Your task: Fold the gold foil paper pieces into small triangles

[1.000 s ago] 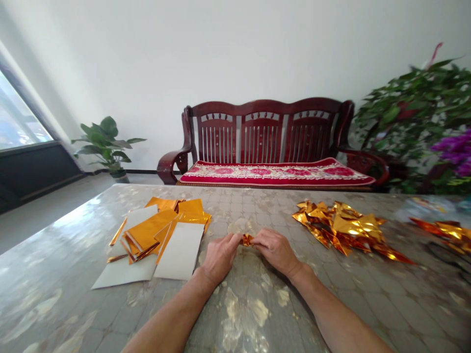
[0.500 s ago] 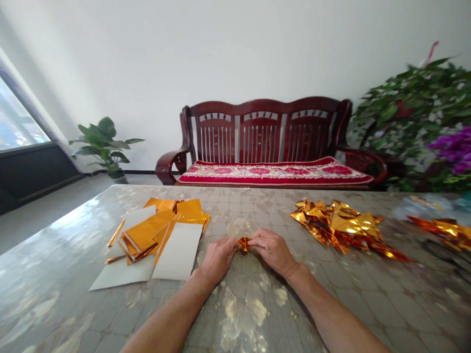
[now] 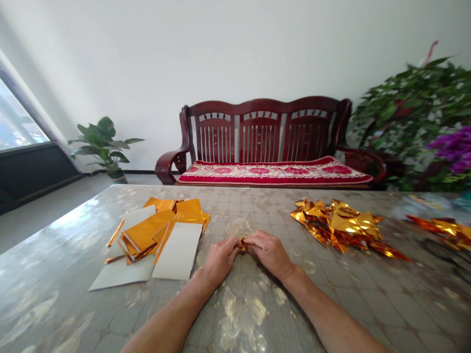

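Note:
A small piece of folded gold foil paper (image 3: 243, 244) is pinched between both hands above the middle of the table. My left hand (image 3: 221, 257) is closed on its left end, fingertips pressed together. From the other side, my right hand (image 3: 270, 252) grips the right end. The fingers cover most of the piece, so its full shape is hidden. Left of my left hand lies a loose stack of gold paper sheets (image 3: 143, 230), some showing their white backs (image 3: 178, 250). To the right of my right hand is a heap of shiny folded gold foil pieces (image 3: 342, 223).
The table (image 3: 243, 314) has a patterned, glossy cover. More gold foil (image 3: 445, 230) and a clear plastic bag (image 3: 423, 206) lie at its far right. Behind it stand a dark red wooden bench (image 3: 261, 132), a potted plant (image 3: 106, 147) and leafy greenery (image 3: 415, 108).
My hands have drawn closer together, the right one shifting slightly left. Less of the gold foil piece shows between the fingers, and it looks narrower.

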`<state>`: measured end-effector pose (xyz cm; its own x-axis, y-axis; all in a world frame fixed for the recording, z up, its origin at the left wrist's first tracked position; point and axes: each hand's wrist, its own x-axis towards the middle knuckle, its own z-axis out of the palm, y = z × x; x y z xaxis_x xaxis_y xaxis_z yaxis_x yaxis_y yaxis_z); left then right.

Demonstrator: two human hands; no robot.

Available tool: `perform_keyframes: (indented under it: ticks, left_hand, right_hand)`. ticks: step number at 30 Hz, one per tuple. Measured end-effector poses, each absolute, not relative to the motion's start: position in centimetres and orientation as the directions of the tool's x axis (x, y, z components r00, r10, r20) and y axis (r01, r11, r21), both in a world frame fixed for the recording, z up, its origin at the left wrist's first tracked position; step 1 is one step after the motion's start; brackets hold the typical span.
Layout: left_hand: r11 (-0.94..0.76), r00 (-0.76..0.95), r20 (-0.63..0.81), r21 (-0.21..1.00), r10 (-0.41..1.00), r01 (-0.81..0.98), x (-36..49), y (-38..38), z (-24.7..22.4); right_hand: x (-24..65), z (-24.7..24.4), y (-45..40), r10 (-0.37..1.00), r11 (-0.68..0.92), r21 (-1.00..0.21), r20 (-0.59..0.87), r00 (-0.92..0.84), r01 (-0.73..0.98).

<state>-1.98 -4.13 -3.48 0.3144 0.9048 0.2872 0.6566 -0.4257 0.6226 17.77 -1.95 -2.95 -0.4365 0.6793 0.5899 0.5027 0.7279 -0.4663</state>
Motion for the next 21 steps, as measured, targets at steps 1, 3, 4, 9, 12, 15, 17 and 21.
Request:
perform_keyframes:
  ticks: [1, 3, 4, 9, 12, 15, 17, 21]
  left_hand:
    - [-0.416, 0.306, 0.283, 0.633, 0.909, 0.652, -1.9, -4.2, -3.4]
    - [-0.397, 0.278, 0.283, 0.654, 0.918, 0.644, -1.7, -4.3, -3.3]
    - [-0.386, 0.258, 0.287, 0.665, 0.922, 0.639, -1.7, -4.4, -3.3]
    - [-0.320, 0.152, 0.290, 0.717, 0.945, 0.620, -1.7, -4.1, -3.5]
    - [-0.281, 0.137, 0.261, 0.664, 0.956, 0.693, -1.8, -3.9, -3.5]
    - [-0.250, 0.144, 0.233, 0.532, 0.962, 0.809, -1.9, -3.9, -3.3]
    - [-0.258, 0.160, 0.240, 0.467, 0.958, 0.846, -2.0, -3.9, -3.1]
    - [-0.321, 0.220, 0.265, 0.445, 0.939, 0.836, -1.9, -4.0, -3.0]
  right_hand:
    - [17.7, -2.9, -2.0, 0.696, 0.712, -0.479, 0.579, -0.424, 0.514]
    - [17.5, -2.9, -2.1, 0.735, 0.670, -0.509, 0.554, -0.391, 0.540]
    - [17.4, -2.8, -2.2, 0.756, 0.647, -0.525, 0.540, -0.371, 0.553]
    - [17.3, -2.4, -2.4, 0.827, 0.560, -0.576, 0.436, -0.355, 0.596]
    - [17.4, -2.0, -2.6, 0.856, 0.515, -0.564, 0.378, -0.353, 0.645]
    - [17.4, -1.5, -2.7, 0.892, 0.445, -0.486, 0.317, -0.324, 0.752]
    - [17.4, -1.4, -2.6, 0.907, 0.411, -0.430, 0.279, -0.315, 0.804]
    - [17.2, -1.6, -2.5, 0.892, 0.447, -0.406, 0.266, -0.365, 0.797]
